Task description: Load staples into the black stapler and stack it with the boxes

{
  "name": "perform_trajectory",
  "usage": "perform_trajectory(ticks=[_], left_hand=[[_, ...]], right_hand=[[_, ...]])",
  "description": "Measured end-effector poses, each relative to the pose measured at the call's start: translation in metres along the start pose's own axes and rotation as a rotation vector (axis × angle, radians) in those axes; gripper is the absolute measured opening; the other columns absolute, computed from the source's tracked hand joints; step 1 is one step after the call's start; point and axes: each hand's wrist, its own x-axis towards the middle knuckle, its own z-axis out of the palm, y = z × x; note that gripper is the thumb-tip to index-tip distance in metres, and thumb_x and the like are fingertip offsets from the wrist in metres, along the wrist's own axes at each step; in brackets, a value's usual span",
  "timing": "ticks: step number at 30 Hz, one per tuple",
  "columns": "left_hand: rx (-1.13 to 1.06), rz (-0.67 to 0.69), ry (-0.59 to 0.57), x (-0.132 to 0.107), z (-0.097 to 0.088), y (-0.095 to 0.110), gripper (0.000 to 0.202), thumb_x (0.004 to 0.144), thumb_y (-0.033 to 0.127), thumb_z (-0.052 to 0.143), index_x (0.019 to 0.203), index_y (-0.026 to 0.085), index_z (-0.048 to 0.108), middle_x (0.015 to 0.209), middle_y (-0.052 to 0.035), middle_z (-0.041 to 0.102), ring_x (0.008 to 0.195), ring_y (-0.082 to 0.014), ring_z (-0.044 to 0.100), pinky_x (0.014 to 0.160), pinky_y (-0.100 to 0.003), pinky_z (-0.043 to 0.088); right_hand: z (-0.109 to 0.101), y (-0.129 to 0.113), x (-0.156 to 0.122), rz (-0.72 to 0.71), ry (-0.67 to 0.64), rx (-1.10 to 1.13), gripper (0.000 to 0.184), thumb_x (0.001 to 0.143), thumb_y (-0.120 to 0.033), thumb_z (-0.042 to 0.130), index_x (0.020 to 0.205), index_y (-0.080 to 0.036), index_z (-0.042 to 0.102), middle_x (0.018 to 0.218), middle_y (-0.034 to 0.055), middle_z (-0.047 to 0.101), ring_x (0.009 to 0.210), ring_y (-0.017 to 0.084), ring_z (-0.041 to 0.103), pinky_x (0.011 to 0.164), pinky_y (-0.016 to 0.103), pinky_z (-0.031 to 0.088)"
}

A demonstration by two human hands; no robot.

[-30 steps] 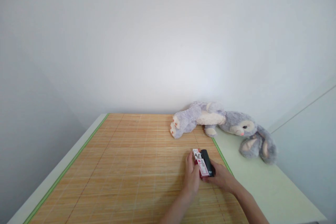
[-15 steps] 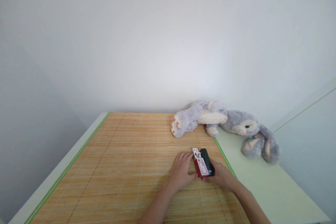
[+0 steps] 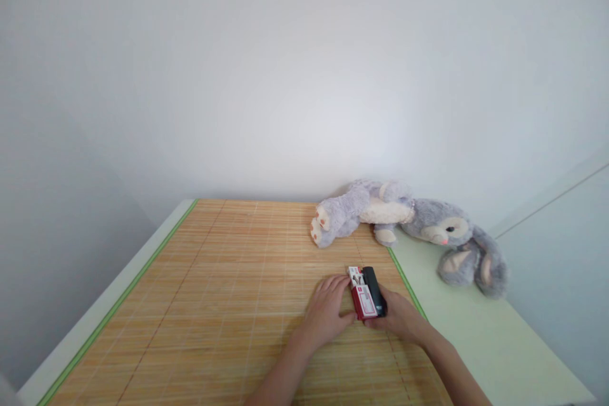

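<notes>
A small red-and-white box (image 3: pixel 364 302) lies on the bamboo mat with its far end uncovered, showing small metallic pieces that I cannot make out clearly. Flush against its right side is a long black stapler (image 3: pixel 375 288). My left hand (image 3: pixel 327 309) spans the box's left side, fingertips at the far corner and thumb at the near corner. From the right, my right hand (image 3: pixel 400 316) grips the near end of the stapler, its thumb along the near edge of the pair. Some of the right fingers are hidden behind the stapler.
The bamboo mat (image 3: pixel 200 304) with a green border covers most of the pale table (image 3: pixel 495 342). A grey plush rabbit (image 3: pixel 385 210) lies on its side along the back, its head over the bare table at the right. A white wall (image 3: pixel 285 76) stands behind.
Hardly anything differs. The view has shifted very slightly; both hands, the box and the stapler keep their places together.
</notes>
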Motion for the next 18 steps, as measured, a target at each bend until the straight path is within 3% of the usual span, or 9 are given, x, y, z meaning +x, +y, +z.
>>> perform_trajectory(ticks=[4, 6, 9, 11, 13, 15, 18], left_hand=[[0.009, -0.004, 0.012, -0.001, 0.001, -0.001, 0.073, 0.077, 0.037, 0.076, 0.146, 0.034, 0.052, 0.151, -0.0022, 0.055, 0.140, -0.0264, 0.048, 0.124, -0.045, 0.034], [0.021, -0.016, 0.026, -0.007, -0.004, -0.004, 0.068, 0.080, 0.034, 0.073, 0.145, 0.032, 0.054, 0.151, -0.0032, 0.056, 0.140, -0.0270, 0.048, 0.124, -0.046, 0.034], [0.052, -0.052, 0.061, -0.032, -0.022, -0.016, 0.058, 0.087, 0.031, 0.064, 0.145, 0.032, 0.055, 0.150, -0.0036, 0.057, 0.142, -0.0263, 0.048, 0.125, -0.047, 0.034], [0.092, -0.090, 0.095, -0.058, -0.041, -0.031, 0.051, 0.093, 0.031, 0.057, 0.144, 0.032, 0.056, 0.151, -0.0031, 0.057, 0.143, -0.0255, 0.048, 0.125, -0.049, 0.034], [0.198, -0.153, 0.167, -0.087, -0.062, -0.049, 0.048, 0.096, 0.035, 0.053, 0.144, 0.032, 0.055, 0.152, -0.0025, 0.055, 0.144, -0.0245, 0.046, 0.124, -0.050, 0.035], [0.356, -0.217, 0.245, -0.114, -0.079, -0.066, 0.052, 0.098, 0.040, 0.051, 0.149, 0.030, 0.050, 0.156, -0.0030, 0.051, 0.147, -0.0241, 0.043, 0.123, -0.049, 0.035], [0.576, -0.280, 0.293, -0.137, -0.093, -0.080, 0.064, 0.098, 0.047, 0.052, 0.157, 0.027, 0.038, 0.163, -0.0044, 0.041, 0.151, -0.0265, 0.036, 0.125, -0.052, 0.031]], right_hand=[[-0.002, -0.009, -0.001, 0.022, -0.021, 0.029, 0.082, 0.067, -0.039, 0.079, 0.143, -0.022, 0.052, 0.104, 0.0054, 0.078, 0.089, 0.029, 0.072, 0.076, 0.034, 0.049], [-0.004, -0.009, -0.004, 0.026, -0.028, 0.074, 0.095, 0.067, -0.039, 0.080, 0.153, -0.023, 0.042, 0.106, 0.0053, 0.077, 0.092, 0.029, 0.071, 0.078, 0.035, 0.050], [-0.008, 0.002, -0.017, 0.063, -0.006, 0.129, 0.115, 0.068, -0.039, 0.079, 0.163, -0.018, 0.018, 0.095, 0.0020, 0.073, 0.084, 0.027, 0.069, 0.075, 0.036, 0.050], [-0.007, 0.009, -0.029, 0.096, 0.092, 0.133, 0.114, 0.073, -0.040, 0.076, 0.164, -0.015, 0.013, 0.082, -0.0015, 0.066, 0.074, 0.024, 0.065, 0.070, 0.035, 0.050], [0.003, 0.008, -0.041, 0.095, 0.264, 0.154, 0.098, 0.080, -0.045, 0.070, 0.161, -0.016, 0.023, 0.073, -0.0040, 0.057, 0.065, 0.022, 0.059, 0.064, 0.035, 0.048], [0.025, -0.009, -0.048, 0.059, 0.394, 0.229, 0.072, 0.091, -0.051, 0.060, 0.153, -0.019, 0.040, 0.067, -0.0050, 0.051, 0.059, 0.020, 0.055, 0.059, 0.033, 0.047], [0.079, -0.055, -0.049, -0.025, 0.369, 0.257, 0.047, 0.099, -0.050, 0.048, 0.135, -0.022, 0.060, 0.078, 0.0006, 0.063, 0.070, 0.020, 0.063, 0.065, 0.032, 0.053]])
